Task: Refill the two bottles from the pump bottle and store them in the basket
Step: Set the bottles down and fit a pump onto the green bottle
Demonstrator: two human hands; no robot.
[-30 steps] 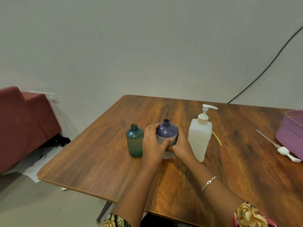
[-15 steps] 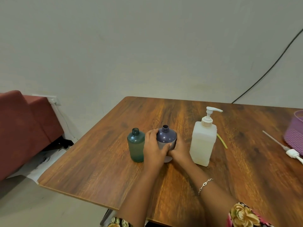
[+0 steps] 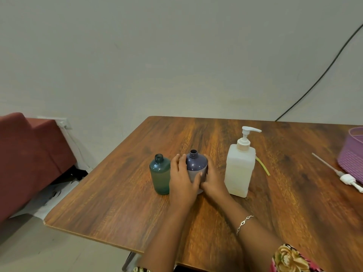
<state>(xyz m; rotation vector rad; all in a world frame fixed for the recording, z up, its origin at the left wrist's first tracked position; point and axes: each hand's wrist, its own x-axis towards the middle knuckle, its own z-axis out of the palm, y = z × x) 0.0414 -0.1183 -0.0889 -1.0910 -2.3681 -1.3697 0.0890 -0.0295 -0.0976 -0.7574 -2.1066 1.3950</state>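
A dark purple bottle (image 3: 196,163) with an open neck stands upright at the middle of the wooden table (image 3: 294,203). My left hand (image 3: 182,179) wraps its left side and my right hand (image 3: 213,179) wraps its right side, so its lower half is hidden. Just left of it stands a teal bottle (image 3: 160,173), also uncapped. To the right is the white pump bottle (image 3: 239,169) with its pump head on. The purple basket (image 3: 351,154) sits at the table's right edge, partly cut off.
A loose white pump with a long tube (image 3: 341,173) lies in front of the basket. A thin yellow strip (image 3: 264,167) lies behind the pump bottle. A red sofa (image 3: 25,160) stands left of the table. A black cable (image 3: 324,71) runs down the wall.
Both hands stay around the purple bottle. Only the camera view has shifted slightly, and the bottles keep their places.
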